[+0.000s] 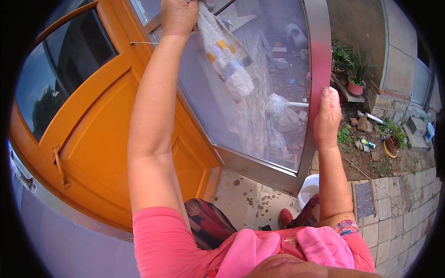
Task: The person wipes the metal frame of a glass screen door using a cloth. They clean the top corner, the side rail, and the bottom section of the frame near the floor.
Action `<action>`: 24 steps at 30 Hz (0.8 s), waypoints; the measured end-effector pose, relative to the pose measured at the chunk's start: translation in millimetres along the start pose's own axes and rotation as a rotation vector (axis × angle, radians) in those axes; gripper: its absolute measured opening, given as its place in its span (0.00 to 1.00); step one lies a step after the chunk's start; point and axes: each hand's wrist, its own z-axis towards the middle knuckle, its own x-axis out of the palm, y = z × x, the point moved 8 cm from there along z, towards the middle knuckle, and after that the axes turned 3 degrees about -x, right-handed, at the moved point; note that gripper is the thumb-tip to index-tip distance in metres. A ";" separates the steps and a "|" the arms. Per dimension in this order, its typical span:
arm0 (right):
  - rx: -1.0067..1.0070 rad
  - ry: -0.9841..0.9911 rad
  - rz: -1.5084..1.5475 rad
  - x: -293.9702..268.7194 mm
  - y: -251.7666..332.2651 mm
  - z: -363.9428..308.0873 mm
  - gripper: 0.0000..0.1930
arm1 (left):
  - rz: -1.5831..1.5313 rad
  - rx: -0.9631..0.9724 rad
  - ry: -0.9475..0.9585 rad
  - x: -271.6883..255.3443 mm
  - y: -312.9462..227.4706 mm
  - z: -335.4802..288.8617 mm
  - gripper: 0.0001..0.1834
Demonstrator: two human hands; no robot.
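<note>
Raised high, my left hand point(178, 17) is closed on the top of a white cloth point(225, 48) with yellow and grey patches. The cloth hangs from it in front of a metal-framed screen door point(320, 51); whether it touches the mesh I cannot tell. My right hand point(328, 118) is wrapped round the outer edge of that door frame, thumb on the near side. The door stands swung out, and objects beyond show through its mesh.
At left is an orange wooden door point(99, 139) with a handle point(59, 166) and glass pane. A white bucket point(309, 189) stands under the screen door's corner, near my red shoe point(285, 217). Potted plants point(356, 87), bricks and a grey mat point(365, 199) lie to the right.
</note>
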 end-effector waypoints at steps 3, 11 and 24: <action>-0.015 -0.013 -0.039 1.9 10.5 -5.5 0.17 | 0.092 -0.072 0.015 0.1 8.5 1.4 0.11; 0.022 -0.010 0.004 -1.4 5.9 -6.6 0.17 | 0.053 0.148 -0.006 12.0 -103.8 29.5 0.15; 0.028 0.004 0.054 -4.2 7.0 -4.6 0.16 | 0.220 0.093 -0.018 -1.5 -15.5 4.3 0.21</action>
